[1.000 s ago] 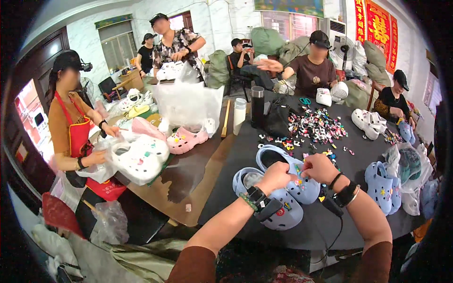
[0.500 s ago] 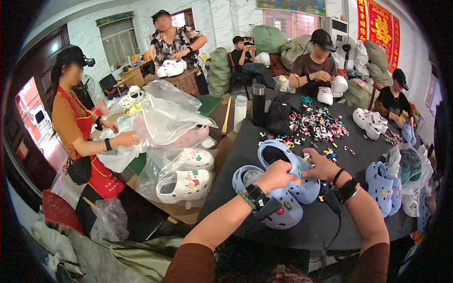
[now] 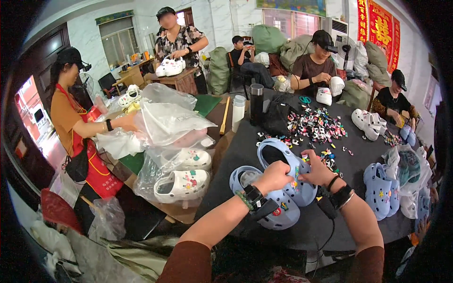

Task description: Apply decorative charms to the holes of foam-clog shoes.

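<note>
Two light blue clogs stand side by side on the dark tabletop in front of me. My left hand [image 3: 274,177] is closed over the upper of the farther clog [image 3: 303,192], its thumb and fingers pressed together near the toe. From the other side, my right hand [image 3: 318,170] grips the same clog with bent fingers. Whatever small piece may lie between my fingertips is hidden. The nearer clog [image 3: 283,220] rests below my left wrist with colourful charms on its toe. Beyond my hands is a heap of small colourful shoe charms [image 3: 315,123], with more scattered beside my right hand.
A light blue clog pair [image 3: 377,188] stands at right, near plastic-wrapped shoes. White clogs [image 3: 183,185] lie on the left table among clear bags. A black tumbler [image 3: 256,104] and a white bottle [image 3: 239,113] stand behind. Several people work around the tables.
Both my hands stay on the same clog, with only slight shifts. At left, the person in the red apron has reached farther over the plastic bags.
</note>
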`<state>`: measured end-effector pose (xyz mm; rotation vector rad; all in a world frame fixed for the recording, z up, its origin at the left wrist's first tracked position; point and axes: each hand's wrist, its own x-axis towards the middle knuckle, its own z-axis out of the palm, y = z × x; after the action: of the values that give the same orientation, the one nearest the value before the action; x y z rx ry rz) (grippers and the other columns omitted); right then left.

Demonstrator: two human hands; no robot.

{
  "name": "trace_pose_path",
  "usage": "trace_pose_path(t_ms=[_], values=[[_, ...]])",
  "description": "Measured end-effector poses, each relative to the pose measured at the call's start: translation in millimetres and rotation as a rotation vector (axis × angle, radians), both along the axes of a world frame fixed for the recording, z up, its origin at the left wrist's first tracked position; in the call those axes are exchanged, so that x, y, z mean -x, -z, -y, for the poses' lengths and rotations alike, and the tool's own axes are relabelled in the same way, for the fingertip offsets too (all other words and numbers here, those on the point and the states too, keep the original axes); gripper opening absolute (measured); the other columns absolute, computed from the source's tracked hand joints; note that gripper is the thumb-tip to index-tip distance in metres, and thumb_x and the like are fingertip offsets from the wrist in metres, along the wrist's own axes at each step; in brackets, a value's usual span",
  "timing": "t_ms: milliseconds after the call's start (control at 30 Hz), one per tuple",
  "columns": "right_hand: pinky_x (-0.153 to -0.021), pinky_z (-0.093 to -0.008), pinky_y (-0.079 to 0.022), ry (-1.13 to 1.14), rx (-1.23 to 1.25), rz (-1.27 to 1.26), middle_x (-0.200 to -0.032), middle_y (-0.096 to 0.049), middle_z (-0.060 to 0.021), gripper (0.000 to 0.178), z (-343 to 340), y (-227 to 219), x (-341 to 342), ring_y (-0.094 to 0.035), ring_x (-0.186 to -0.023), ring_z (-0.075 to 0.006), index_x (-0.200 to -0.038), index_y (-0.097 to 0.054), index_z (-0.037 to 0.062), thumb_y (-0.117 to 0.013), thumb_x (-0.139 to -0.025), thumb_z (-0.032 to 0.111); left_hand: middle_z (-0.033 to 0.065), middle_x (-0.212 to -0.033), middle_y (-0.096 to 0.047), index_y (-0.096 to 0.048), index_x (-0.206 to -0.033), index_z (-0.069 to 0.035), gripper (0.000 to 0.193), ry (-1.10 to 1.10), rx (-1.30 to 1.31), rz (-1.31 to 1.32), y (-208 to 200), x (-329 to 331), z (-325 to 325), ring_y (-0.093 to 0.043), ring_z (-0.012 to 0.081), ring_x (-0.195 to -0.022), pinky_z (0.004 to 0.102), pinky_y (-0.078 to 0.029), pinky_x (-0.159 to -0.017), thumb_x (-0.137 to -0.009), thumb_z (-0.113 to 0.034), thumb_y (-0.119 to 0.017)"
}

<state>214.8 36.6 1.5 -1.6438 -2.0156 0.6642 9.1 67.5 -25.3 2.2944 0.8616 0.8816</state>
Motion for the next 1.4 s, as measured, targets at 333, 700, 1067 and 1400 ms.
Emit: trace_pose_path(t_ms=[333, 700, 1067, 1400], values=[[-0.093, -0.0348, -0.041, -0.045, 0.184, -0.266, -0.122, -0.049, -0.0118, 0.074, 14, -9, -12, -0.048, -0.108, -0.0199, -0.134, -0.037, 0.0098, -0.079, -0.075, 0.023, 0.0217, -0.068, -0.059, -0.062, -0.07, 0.002, 0.032, -0.051, 0.062, -0.031, -2, 1, -1, -0.06, 0.036, -0.064, 0.0419, -0.045, -0.058, -0.069, -0.027, -0.074], [-0.09, -0.0325, -0.043, 0.048, 0.168, -0.298, -0.114, -0.053, -0.0093, 0.065, 15, -9, -2, -0.051, -0.104, -0.0191, -0.126, -0.045, 0.0069, -0.077, -0.069, 0.015, 0.0147, -0.058, -0.054, -0.059, -0.068, 0.002, 0.031, -0.042, 0.066, -0.067, -1, 3, -5, -0.049, 0.0182, -0.05, 0.0348, -0.038, -0.049, -0.07, -0.024, -0.077], [-0.068, -0.032, -0.048, 0.108, 0.038, -0.332, -0.089, -0.058, -0.0086, 0.058, 18, 9, 3, -0.056, -0.081, -0.0177, -0.119, -0.048, 0.0099, -0.073, -0.067, 0.017, 0.0172, -0.054, -0.051, -0.055, -0.06, 0.003, 0.038, -0.041, 0.09, -0.025, -2, 1, 4, -0.048, 0.021, -0.047, 0.0369, -0.038, -0.047, -0.068, -0.028, -0.077], [-0.091, -0.0323, -0.042, 0.038, -0.098, -0.204, -0.112, -0.057, -0.0077, 0.041, 51, 10, -26, -0.053, -0.106, -0.018, -0.117, -0.053, 0.005, -0.069, -0.082, 0.019, 0.0154, -0.069, -0.06, -0.061, -0.077, -0.001, 0.035, -0.2, 0.129, -0.093, -12, 32, -6, -0.057, 0.0264, -0.064, 0.0381, -0.044, -0.061, -0.087, -0.034, -0.061]])
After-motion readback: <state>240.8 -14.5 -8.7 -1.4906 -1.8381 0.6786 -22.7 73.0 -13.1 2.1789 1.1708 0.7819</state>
